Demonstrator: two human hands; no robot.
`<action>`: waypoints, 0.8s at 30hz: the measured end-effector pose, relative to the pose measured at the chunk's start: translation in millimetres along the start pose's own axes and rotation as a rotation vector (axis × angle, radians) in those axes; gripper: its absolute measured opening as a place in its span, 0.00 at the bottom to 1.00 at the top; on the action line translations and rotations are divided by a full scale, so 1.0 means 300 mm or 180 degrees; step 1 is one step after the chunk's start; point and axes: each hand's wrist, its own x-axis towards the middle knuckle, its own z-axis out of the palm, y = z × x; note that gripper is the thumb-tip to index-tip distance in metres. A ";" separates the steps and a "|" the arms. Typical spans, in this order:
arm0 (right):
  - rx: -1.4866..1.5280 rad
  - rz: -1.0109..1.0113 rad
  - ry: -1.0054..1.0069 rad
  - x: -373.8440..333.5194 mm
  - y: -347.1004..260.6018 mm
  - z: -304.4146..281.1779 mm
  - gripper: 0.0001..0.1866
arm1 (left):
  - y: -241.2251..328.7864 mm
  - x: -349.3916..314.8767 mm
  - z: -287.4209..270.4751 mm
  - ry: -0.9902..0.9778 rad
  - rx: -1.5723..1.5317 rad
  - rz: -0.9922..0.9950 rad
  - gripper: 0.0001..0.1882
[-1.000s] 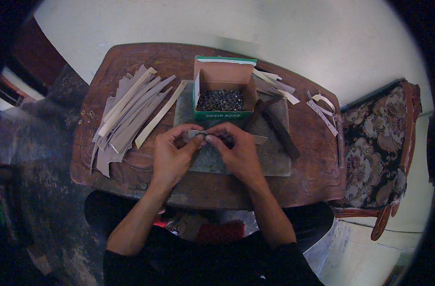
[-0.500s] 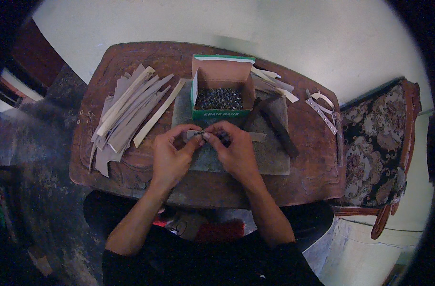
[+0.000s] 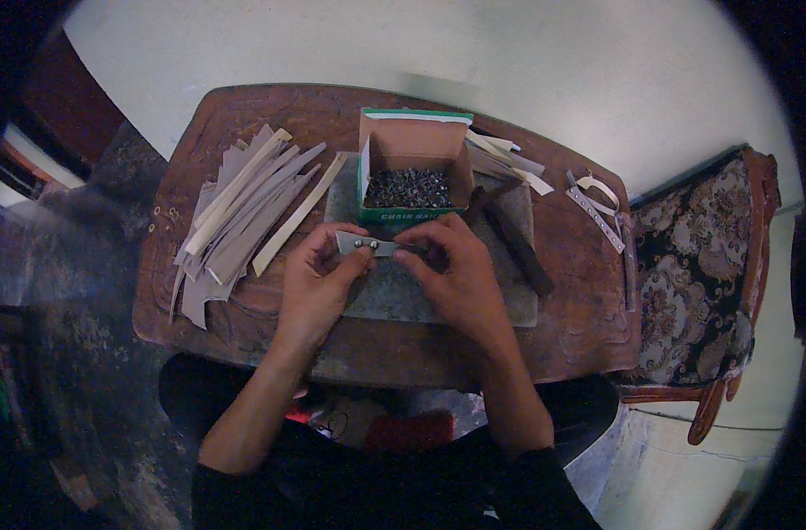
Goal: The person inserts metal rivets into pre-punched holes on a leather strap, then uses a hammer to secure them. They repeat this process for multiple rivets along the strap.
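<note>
A short, pale grey strip (image 3: 383, 247) with round, shiny nail heads in it is stretched between my two hands, above the near part of a grey slab. My left hand (image 3: 317, 276) pinches its left part, the thumb lying just below the nail heads. At the other end, my right hand (image 3: 460, 269) closes thumb and forefinger on the strip, its other fingers curled behind. Just beyond my hands stands an open green box (image 3: 463, 212) with its lid raised, holding a heap of small dark nails (image 3: 409, 188).
The slab (image 3: 500, 305) lies on a carved wooden table (image 3: 403, 358). A dark hammer-like tool (image 3: 520, 249) rests on its right side. Strips (image 3: 253, 208) are piled at left, more strips (image 3: 518, 162) behind the box. A studded strip (image 3: 595, 215) lies far right, near a flowered chair (image 3: 695, 274).
My right hand has moved right, away from my left thumb. The nail heads on the strip, hidden by my fingers before, now show.
</note>
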 end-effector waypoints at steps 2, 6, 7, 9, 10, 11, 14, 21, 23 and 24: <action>-0.0090 -0.0051 -0.0031 0.001 -0.002 0.002 0.09 | -0.002 0.001 -0.003 -0.0048 -0.0065 -0.0027 0.10; -0.0054 0.0062 -0.0146 0.001 -0.020 0.011 0.08 | 0.005 -0.004 -0.007 -0.0054 0.0019 -0.0130 0.09; -0.0064 0.0094 -0.0147 0.001 -0.020 0.009 0.08 | 0.007 -0.004 -0.004 -0.0062 0.0063 -0.0175 0.09; 0.0038 0.0106 -0.0152 0.003 -0.017 -0.001 0.07 | 0.017 -0.004 0.005 -0.0052 0.0112 -0.0170 0.09; 0.0105 0.0109 -0.0169 0.005 -0.014 0.000 0.07 | 0.018 -0.006 0.004 -0.0027 0.0145 -0.0172 0.09; 0.0167 0.0132 -0.0193 0.006 -0.016 -0.001 0.06 | 0.017 -0.007 0.001 -0.0042 0.0151 -0.0128 0.09; 0.0308 0.0183 -0.0244 0.008 -0.026 -0.005 0.06 | 0.012 -0.005 -0.006 -0.0091 0.0139 -0.0070 0.09; 0.0223 0.0209 -0.0204 0.004 -0.046 -0.008 0.05 | 0.017 -0.004 -0.013 -0.0104 0.0163 -0.0256 0.09; 0.0243 0.0239 -0.0207 0.002 -0.046 -0.009 0.05 | 0.020 -0.004 -0.008 -0.0114 0.0131 -0.0207 0.09; 0.0282 0.0259 -0.0210 0.002 -0.044 -0.008 0.06 | 0.020 -0.005 -0.005 -0.0124 0.0071 -0.0173 0.08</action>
